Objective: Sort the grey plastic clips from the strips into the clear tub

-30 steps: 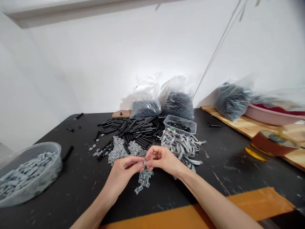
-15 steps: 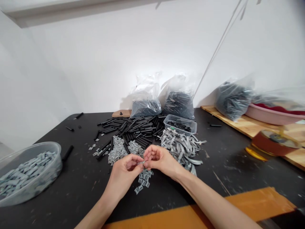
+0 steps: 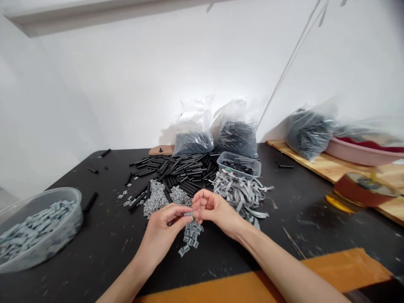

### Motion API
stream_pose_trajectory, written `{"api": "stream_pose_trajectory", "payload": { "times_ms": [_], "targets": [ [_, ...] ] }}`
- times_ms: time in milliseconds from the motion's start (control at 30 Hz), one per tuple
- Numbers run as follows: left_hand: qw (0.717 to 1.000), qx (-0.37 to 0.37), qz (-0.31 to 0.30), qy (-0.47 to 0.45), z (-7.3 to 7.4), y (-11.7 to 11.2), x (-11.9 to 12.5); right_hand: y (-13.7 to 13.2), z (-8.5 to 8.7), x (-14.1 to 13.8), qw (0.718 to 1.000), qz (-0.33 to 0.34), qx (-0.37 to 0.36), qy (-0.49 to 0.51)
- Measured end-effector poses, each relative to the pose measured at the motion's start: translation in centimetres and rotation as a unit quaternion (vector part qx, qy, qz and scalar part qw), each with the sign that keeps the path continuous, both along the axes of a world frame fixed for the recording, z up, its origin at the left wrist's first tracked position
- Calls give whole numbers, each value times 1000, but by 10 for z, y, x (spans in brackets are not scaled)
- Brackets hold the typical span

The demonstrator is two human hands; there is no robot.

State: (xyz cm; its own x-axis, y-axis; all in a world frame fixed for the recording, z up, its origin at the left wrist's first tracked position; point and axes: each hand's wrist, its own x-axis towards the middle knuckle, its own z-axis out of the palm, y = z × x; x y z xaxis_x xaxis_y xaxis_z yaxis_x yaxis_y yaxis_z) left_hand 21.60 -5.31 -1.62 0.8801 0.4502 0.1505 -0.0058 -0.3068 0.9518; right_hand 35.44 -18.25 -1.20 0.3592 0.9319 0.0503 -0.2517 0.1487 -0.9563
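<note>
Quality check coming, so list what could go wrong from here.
The tiny grey piece pinched between the left hand and right hand could slip and vanish into the loose grey pieces just below. Black tubes also lie touching the grey pile, so the two might get mixed up.

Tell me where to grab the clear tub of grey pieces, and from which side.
Pinch the rim of the clear plastic tub on its right side, coming from above. The rim stands above the grey pieces there, and the left side runs out of view. Stay toward the front: a black tube lies by the back right.
</note>
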Motion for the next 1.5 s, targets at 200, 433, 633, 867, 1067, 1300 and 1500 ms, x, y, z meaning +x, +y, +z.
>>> {"api": "stream_pose_trajectory", "payload": {
  "times_ms": [200, 433, 633, 867, 1067, 1300, 1500],
  "targets": [
    [996, 59, -1, -67, -2, -1, 1, -2, 3, -2, 997, 32, 14, 65],
    [993, 46, 17, -110, 2, -12, 2, 0, 4, -14, 996, 15, 52, 65],
    [993, 50, 11, -104, 2, -12, 1, 2, 3, -21, 996, -11, 72, 50],
    [995, 53, -1, -84, 3, -6, -1, 0, 0, -18, 993, 31, 84, 73],
    [994, 63, -17, -90, 6, -5, -2, 0, 0, -19, 991, 46, 91, 85],
    [996, -41, -30, -71, 8, -7, -3, 1, 0, -15, 992, 34, 92, 78],
    [993, -114, -31, -16, 11, -7, -4, 2, -2, -13, 995, 17, 90, 48]
  ]
}}
